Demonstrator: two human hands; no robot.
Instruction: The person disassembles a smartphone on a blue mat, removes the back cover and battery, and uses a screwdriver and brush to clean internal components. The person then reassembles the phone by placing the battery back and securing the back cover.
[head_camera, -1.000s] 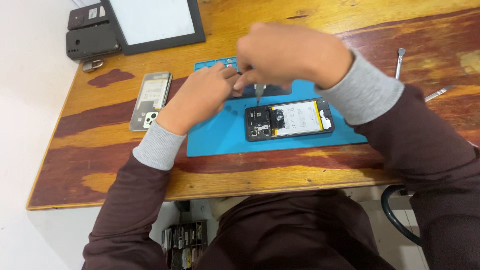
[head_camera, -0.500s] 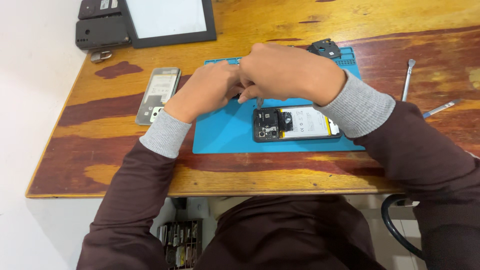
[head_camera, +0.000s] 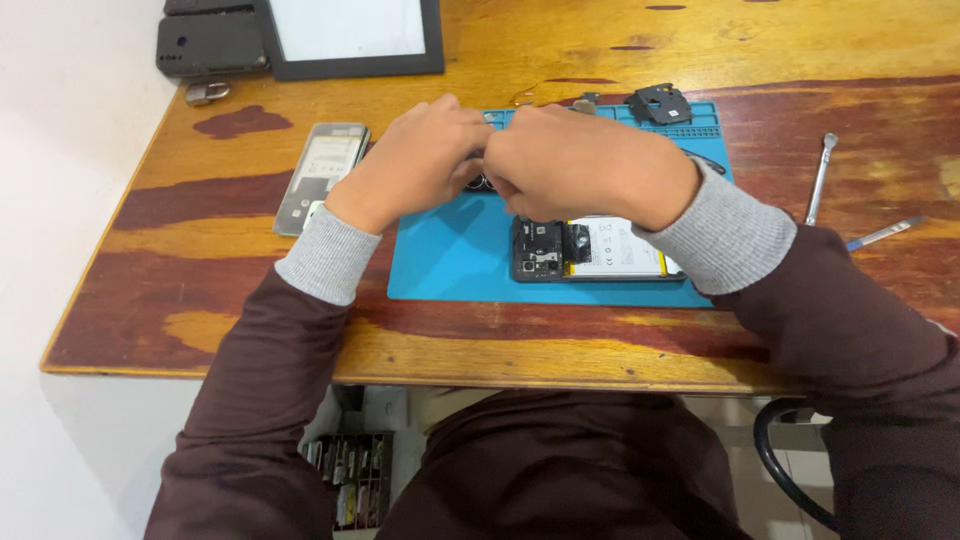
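Left hand (head_camera: 420, 160): curled, now touching the other hand; what it holds is hidden.
Right hand (head_camera: 585, 165): fisted, lifted off the open phone (head_camera: 590, 250).
Blue mat (head_camera: 450, 260): same spot.

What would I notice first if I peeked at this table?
Probably the two hands pressed together in the middle: the left hand and right hand meet over a bright blue mat. Right below them lies an opened phone, its insides showing. A phone back cover rests on the wooden table to the left.
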